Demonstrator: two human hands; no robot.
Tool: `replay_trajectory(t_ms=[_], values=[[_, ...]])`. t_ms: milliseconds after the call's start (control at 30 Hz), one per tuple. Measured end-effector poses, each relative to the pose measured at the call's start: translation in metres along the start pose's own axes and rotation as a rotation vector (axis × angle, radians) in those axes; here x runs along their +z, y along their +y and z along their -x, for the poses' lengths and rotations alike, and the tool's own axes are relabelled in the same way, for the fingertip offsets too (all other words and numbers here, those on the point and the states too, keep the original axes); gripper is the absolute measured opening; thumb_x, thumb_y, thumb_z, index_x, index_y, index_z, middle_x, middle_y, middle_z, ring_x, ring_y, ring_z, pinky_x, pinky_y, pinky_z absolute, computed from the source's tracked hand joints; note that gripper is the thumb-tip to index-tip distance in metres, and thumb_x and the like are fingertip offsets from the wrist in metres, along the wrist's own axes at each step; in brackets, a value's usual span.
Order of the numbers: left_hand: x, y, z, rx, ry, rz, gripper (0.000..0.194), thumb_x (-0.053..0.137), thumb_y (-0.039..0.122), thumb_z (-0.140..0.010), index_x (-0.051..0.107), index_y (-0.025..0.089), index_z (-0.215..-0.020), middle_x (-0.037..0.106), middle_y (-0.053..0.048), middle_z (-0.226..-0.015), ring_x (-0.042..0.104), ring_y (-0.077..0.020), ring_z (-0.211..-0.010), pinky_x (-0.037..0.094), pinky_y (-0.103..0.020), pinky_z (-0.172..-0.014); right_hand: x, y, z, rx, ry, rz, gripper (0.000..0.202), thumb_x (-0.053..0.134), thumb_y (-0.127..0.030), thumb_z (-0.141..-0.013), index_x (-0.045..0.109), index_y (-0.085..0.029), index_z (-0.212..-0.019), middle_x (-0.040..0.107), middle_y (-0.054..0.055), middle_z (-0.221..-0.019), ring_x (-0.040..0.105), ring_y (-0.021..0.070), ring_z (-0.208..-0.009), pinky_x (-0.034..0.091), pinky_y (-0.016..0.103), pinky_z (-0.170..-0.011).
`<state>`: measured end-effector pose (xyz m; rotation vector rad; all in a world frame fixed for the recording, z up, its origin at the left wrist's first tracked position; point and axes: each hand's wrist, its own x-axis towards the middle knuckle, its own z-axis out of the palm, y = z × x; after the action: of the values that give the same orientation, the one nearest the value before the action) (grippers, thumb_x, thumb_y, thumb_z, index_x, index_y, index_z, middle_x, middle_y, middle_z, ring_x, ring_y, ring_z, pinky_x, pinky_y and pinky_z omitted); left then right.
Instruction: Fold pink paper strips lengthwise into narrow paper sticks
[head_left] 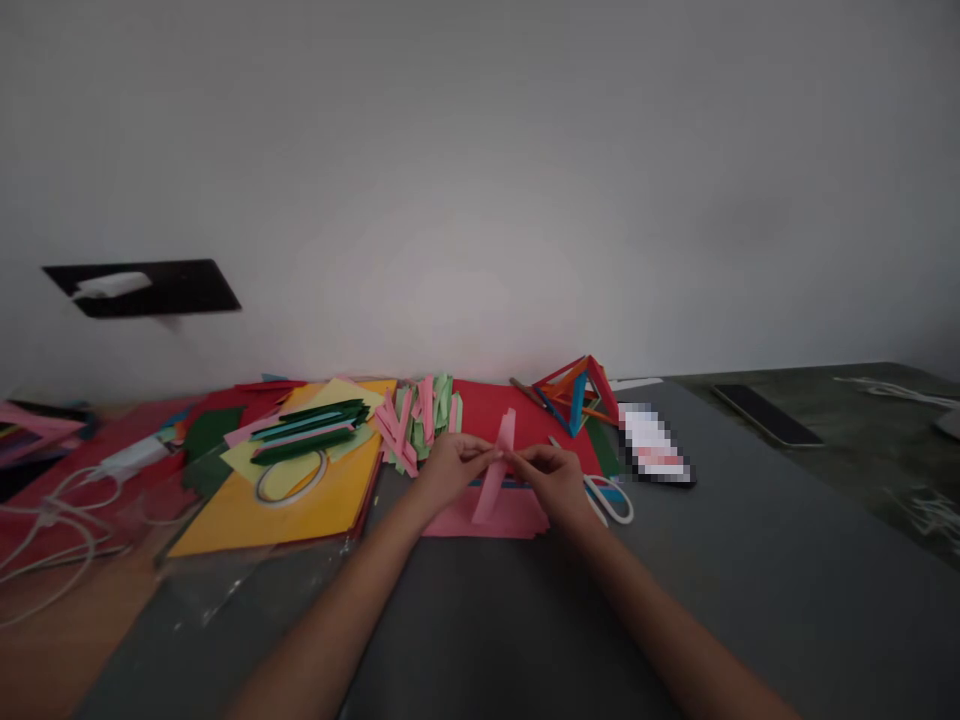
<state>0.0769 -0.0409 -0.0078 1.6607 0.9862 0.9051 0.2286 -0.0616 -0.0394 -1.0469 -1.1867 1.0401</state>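
A folded pink paper strip (491,488) is pinched between my two hands, slanting over a stack of pink paper (517,524). My left hand (455,463) grips it from the left near its upper part, fingers closed. From the right, my right hand (551,474) holds the same strip, its fingertips nearly touching those of the left. Red paper (480,399) lies behind the hands. Beside my left hand is a pile of pink and light green strips (420,415). White-handled scissors (616,503) lie partly hidden by my right hand.
A colourful paper frame (576,400) stands behind right, near a lit phone (652,440). Farther right lies a dark phone (766,415). Yellow sheets (300,515) with green strips and a tape roll (262,490) are at left, beside white cables (67,520).
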Motion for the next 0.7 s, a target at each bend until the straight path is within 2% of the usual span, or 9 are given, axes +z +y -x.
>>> replay_trajectory(t_ms=[100,200,400,533,700], values=[[0.001,0.002,0.000,0.003,-0.011,0.044,0.031,0.058,0.038,-0.067,0.067,0.012,-0.083,0.068,-0.006,-0.071,0.061,-0.0169,-0.064,0.047,-0.025,-0.059,0.000,-0.001,0.000,0.010,-0.012,-0.036,0.019,0.065,-0.033,-0.062,0.063,-0.015,-0.056,0.056,0.000,-0.048,0.049,0.0100,-0.046,0.039,0.022,-0.048],[0.001,0.007,0.001,-0.005,-0.064,0.099,0.031,0.056,0.039,-0.069,0.067,0.012,-0.082,0.068,-0.005,-0.072,0.062,-0.0174,-0.066,0.047,-0.027,-0.062,0.000,0.001,-0.002,0.082,-0.007,-0.136,0.019,0.064,-0.035,-0.063,0.065,-0.016,-0.063,0.058,0.000,-0.052,0.052,0.0106,-0.050,0.042,0.023,-0.052],[0.001,0.010,0.003,-0.009,-0.150,0.115,0.030,0.051,0.038,-0.072,0.066,0.013,-0.076,0.067,-0.005,-0.072,0.061,-0.0162,-0.068,0.047,-0.026,-0.066,0.000,0.008,-0.004,0.158,-0.003,-0.218,0.019,0.068,-0.033,-0.059,0.066,-0.016,-0.065,0.058,-0.001,-0.052,0.052,0.0100,-0.050,0.044,0.023,-0.055],[0.002,0.006,0.003,-0.082,-0.123,0.092,0.029,0.055,0.039,-0.068,0.066,0.013,-0.075,0.066,-0.003,-0.067,0.060,-0.0158,-0.065,0.047,-0.025,-0.062,0.000,0.005,-0.001,0.136,0.036,-0.205,0.017,0.068,-0.033,-0.058,0.065,-0.017,-0.062,0.058,-0.002,-0.051,0.052,0.0101,-0.048,0.044,0.023,-0.053],[0.000,0.004,0.001,-0.096,0.006,0.088,0.030,0.061,0.039,-0.063,0.066,0.012,-0.075,0.065,-0.004,-0.064,0.059,-0.0151,-0.060,0.047,-0.024,-0.058,0.001,-0.001,0.002,0.033,-0.022,-0.101,0.017,0.067,-0.033,-0.060,0.064,-0.016,-0.059,0.058,0.000,-0.052,0.051,0.0106,-0.049,0.041,0.022,-0.050]])
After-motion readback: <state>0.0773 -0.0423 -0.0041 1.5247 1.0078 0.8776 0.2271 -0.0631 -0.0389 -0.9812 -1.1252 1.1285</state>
